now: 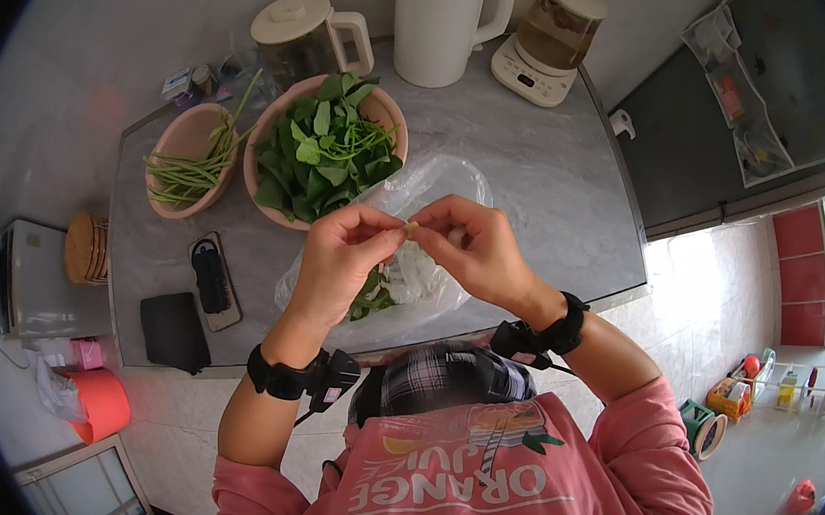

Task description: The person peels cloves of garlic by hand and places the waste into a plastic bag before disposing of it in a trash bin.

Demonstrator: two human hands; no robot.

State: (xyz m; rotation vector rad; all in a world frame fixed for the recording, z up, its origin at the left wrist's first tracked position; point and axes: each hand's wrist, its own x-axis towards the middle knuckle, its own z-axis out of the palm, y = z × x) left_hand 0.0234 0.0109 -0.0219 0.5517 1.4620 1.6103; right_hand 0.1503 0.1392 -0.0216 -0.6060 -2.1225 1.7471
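Observation:
Over a clear plastic bag on the grey table, my left hand and my right hand meet fingertip to fingertip. Between them they pinch a small pale piece, too small to name, perhaps a garlic clove. Another whitish rounded piece shows under the curled fingers of my right hand. Green leafy scraps lie in the bag below my hands. Beyond my left hand stands a pink basket heaped with green leaves. A smaller pink basket beside it holds long green stems.
Along the back stand a glass pitcher, a white electric kettle and a glass health pot on its base. At the left lie a phone with a black object on it and a black pouch.

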